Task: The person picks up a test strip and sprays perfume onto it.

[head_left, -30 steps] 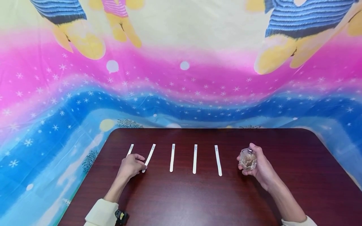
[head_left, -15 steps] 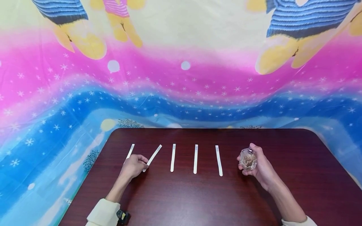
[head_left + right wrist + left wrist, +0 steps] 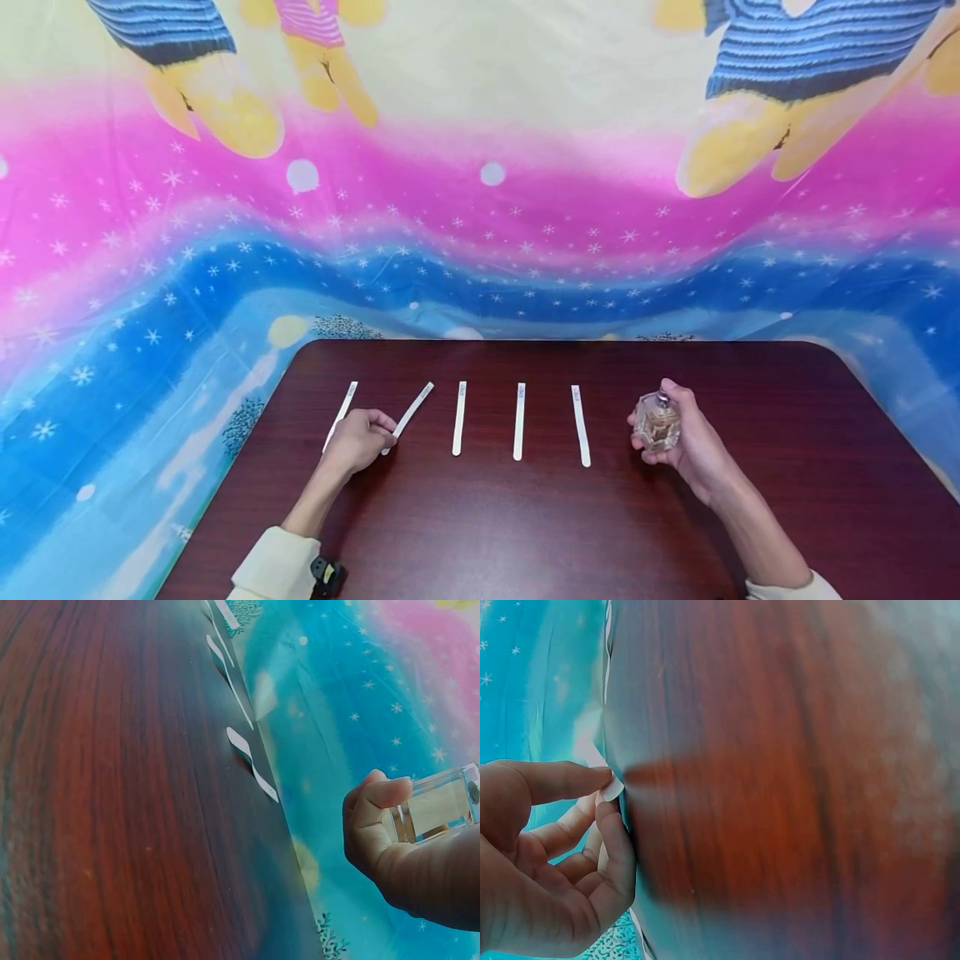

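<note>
My left hand (image 3: 360, 440) pinches a white perfume test strip (image 3: 414, 406) near its rounded lower end, between thumb and fingers. The strip slants up to the right, with small writing at its far end. In the left wrist view the strip's rounded tip (image 3: 613, 789) pokes out between the fingertips, close to the table surface. A second test strip (image 3: 341, 412) lies just left of this hand, its lower part partly covered. On the right, my right hand (image 3: 701, 467) grips a faceted glass perfume bottle (image 3: 657, 423), the thumb up by its silver neck. The bottle is held above the table.
Three more test strips lie in a row between the hands: one strip (image 3: 459, 421), a middle strip (image 3: 519, 423) and a right strip (image 3: 581, 427). The dark red wooden table (image 3: 495, 533) ends at the back against a colourful printed cloth (image 3: 450, 208).
The far end of the strip in my left hand has swung to the right, and that hand has shifted slightly right. The right hand and the bottle stay about where they were.
</note>
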### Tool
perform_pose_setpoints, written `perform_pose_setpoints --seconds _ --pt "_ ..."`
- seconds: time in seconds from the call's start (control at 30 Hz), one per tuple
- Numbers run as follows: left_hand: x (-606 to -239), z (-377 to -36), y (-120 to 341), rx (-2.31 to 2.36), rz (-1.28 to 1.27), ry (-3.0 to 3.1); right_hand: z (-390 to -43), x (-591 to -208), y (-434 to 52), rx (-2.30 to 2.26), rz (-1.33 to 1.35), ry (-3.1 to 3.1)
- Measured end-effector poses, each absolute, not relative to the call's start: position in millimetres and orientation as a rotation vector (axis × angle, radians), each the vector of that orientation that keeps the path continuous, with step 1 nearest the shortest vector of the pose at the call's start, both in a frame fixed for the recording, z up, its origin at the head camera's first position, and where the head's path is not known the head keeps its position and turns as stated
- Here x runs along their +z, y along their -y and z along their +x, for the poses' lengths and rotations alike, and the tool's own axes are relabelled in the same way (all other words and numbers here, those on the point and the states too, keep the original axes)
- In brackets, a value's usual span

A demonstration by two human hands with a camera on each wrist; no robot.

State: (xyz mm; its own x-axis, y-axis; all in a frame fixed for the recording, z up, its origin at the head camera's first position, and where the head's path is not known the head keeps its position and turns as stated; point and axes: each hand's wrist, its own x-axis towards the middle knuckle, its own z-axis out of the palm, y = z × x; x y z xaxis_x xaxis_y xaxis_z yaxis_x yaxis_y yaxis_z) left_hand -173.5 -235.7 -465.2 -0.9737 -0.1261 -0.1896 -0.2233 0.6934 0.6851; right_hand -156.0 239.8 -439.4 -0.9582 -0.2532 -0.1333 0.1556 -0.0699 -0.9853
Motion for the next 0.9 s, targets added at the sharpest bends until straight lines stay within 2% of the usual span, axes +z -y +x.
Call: perform_pose_setpoints --seconds 0.47,0.9 --pt "-466 -173 230 1.405 -0.282 -2.628 -159 -439 -239 -2.113 -0.134 -1.924" --pt "-462 -174 222 1.439 -0.260 -2.621 -159 -440 -240 -2.118 -0.098 -1.918"
